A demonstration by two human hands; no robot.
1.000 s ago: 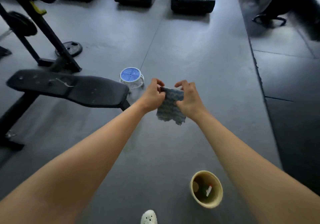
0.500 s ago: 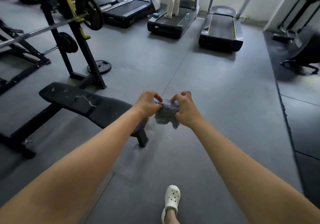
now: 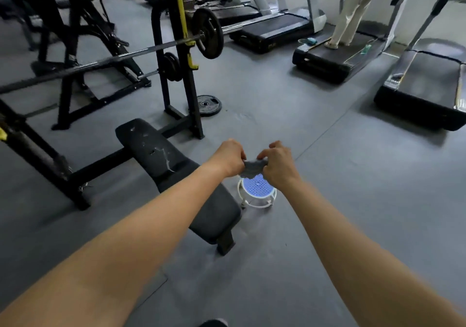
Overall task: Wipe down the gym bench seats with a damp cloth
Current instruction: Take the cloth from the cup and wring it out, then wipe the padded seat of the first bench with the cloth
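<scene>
Head view, looking forward and down across a grey gym floor. Shows both bare forearms stretched out in front, with the left hand and the right hand close together, fingers curled. Grips a bunched grey cloth between the two, each hand pinching one end, the cloth held in the air to the right of the black bench and overlapping in the picture the top edge of a white round container with a blue perforated top on the floor. Places the bench pad left of the hands, running back toward a black rack with yellow hooks and a loaded barbell. Shows pale scuffs on the far part of the pad. Includes a loose weight plate flat beside the rack foot and, farther back, a row of treadmills, one with a person in pale trousers standing on it.
</scene>
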